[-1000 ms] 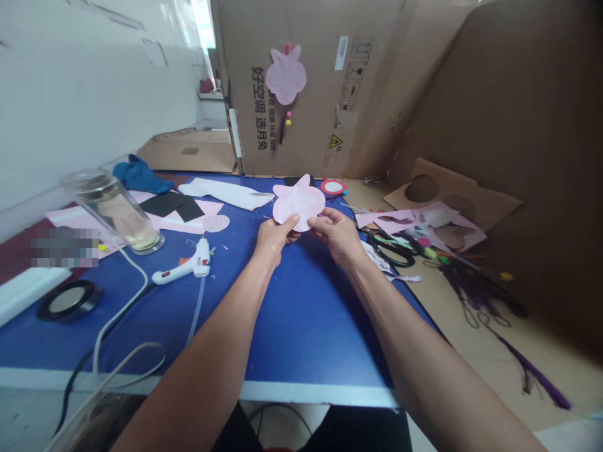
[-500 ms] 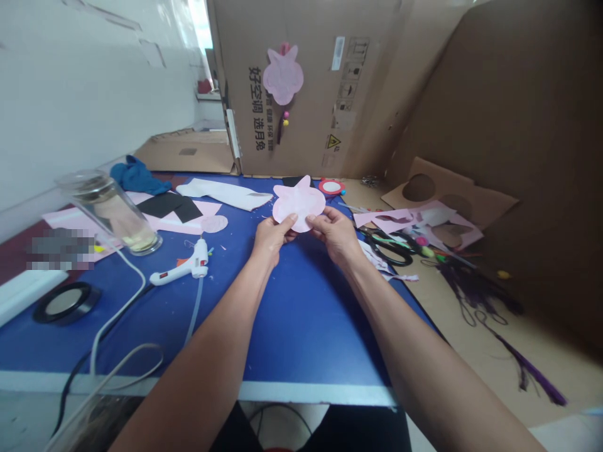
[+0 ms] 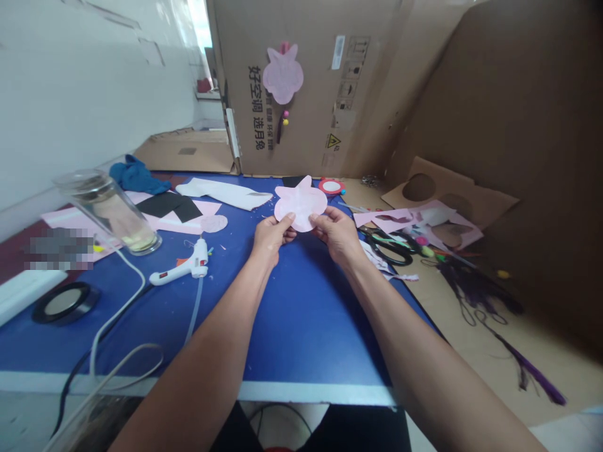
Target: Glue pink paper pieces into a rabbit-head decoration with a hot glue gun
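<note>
A pink cutout (image 3: 301,202), with scalloped lower edges and two pointed tips on top, is held above the blue table (image 3: 301,326). My left hand (image 3: 273,237) pinches its lower left edge between thumb and fingers. On the lower right edge, my right hand (image 3: 336,231) grips it the same way. A similar pink cutout (image 3: 283,76) hangs on the cardboard behind, with beads and a dark tassel below it. Left of my hands lies a white hot glue gun (image 3: 186,267); to the right are black-handled scissors (image 3: 389,247).
At left stand a glass of liquid (image 3: 113,213) and a roll of black tape (image 3: 65,302), with cords trailing over the table edge. Pink scraps (image 3: 424,223) and purple tassels (image 3: 480,289) lie at right. Cardboard walls (image 3: 377,75) rise behind and to the right.
The pink cutout has shifted very slightly to the right. Both hands keep their hold on it, and the left thumb sits a little nearer its left edge.
</note>
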### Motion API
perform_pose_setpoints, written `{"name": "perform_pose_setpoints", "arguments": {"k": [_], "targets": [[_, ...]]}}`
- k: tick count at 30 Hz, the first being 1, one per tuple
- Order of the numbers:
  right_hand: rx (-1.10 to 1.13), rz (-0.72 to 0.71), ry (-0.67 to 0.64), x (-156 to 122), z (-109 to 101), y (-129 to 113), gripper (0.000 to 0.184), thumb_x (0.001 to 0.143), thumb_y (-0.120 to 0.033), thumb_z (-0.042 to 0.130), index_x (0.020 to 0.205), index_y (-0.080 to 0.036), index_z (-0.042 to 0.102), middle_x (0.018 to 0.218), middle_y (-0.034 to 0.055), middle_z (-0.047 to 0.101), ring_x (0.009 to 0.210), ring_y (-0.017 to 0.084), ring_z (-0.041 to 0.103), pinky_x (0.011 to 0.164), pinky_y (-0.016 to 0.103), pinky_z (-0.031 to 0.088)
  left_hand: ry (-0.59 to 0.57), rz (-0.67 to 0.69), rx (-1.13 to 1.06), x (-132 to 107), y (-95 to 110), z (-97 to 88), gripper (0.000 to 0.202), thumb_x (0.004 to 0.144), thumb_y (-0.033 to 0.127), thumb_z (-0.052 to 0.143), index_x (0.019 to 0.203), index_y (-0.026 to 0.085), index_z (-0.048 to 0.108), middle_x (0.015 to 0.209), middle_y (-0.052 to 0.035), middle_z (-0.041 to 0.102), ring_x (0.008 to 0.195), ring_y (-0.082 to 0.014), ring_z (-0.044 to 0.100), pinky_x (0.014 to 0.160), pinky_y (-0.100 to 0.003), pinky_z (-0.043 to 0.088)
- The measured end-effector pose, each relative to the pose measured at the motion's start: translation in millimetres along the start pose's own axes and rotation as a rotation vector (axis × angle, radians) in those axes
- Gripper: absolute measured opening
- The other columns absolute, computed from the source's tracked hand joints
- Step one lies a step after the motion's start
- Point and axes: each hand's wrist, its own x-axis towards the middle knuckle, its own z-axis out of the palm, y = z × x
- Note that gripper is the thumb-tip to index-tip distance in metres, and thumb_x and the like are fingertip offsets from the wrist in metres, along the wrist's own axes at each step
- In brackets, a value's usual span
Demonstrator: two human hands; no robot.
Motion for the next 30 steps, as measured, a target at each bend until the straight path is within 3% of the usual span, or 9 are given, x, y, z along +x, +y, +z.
{"name": "perform_pose_setpoints", "arguments": {"k": [13, 19, 26, 30], "targets": [[0.009, 0.008, -0.04, -1.8, 0.2, 0.4, 0.055, 0.056, -0.039, 0.103, 0.103, -0.025, 0.078, 0.08, -0.003, 0.076, 0.072, 0.016, 0.067, 0.074, 0.032, 0.058, -0.024, 0.011, -0.046, 0.3, -1.3, -0.6, 0.041, 0.071, 0.044, 0.104, 0.084, 0.016, 0.077, 0.073, -0.0047, 0.078, 0.061, -0.0127, 0.066, 0.062, -0.025, 0.052], [0.016, 0.007, -0.054, -2.6, 1.4, -0.1, 0.057, 0.058, -0.039, 0.103, 0.107, -0.025, 0.078, 0.098, 0.0026, 0.084, 0.088, 0.022, 0.075, 0.076, 0.034, 0.059, -0.048, 0.002, -0.067, 0.3, -3.3, -0.8, 0.04, 0.071, 0.044, 0.104, 0.088, 0.016, 0.08, 0.081, -0.0079, 0.081, 0.066, -0.0148, 0.068, 0.065, -0.027, 0.052], [0.017, 0.021, -0.059, -3.2, 2.2, 0.7, 0.055, 0.056, -0.043, 0.105, 0.099, -0.024, 0.077, 0.08, -0.0024, 0.076, 0.076, 0.018, 0.069, 0.075, 0.034, 0.06, -0.035, -0.015, -0.099, -0.1, -0.4, -0.1, 0.04, 0.073, 0.045, 0.103, 0.086, 0.016, 0.078, 0.077, -0.0076, 0.08, 0.065, -0.0153, 0.068, 0.067, -0.027, 0.054], [0.021, 0.024, -0.06, -3.4, 2.7, 1.3, 0.056, 0.055, -0.044, 0.105, 0.098, -0.024, 0.076, 0.082, -0.0019, 0.076, 0.077, 0.018, 0.069, 0.076, 0.034, 0.059, -0.038, -0.025, -0.126, -0.6, 0.6, 0.1, 0.04, 0.072, 0.043, 0.103, 0.086, 0.016, 0.078, 0.076, -0.0076, 0.08, 0.066, -0.0157, 0.069, 0.068, -0.027, 0.054]]}}
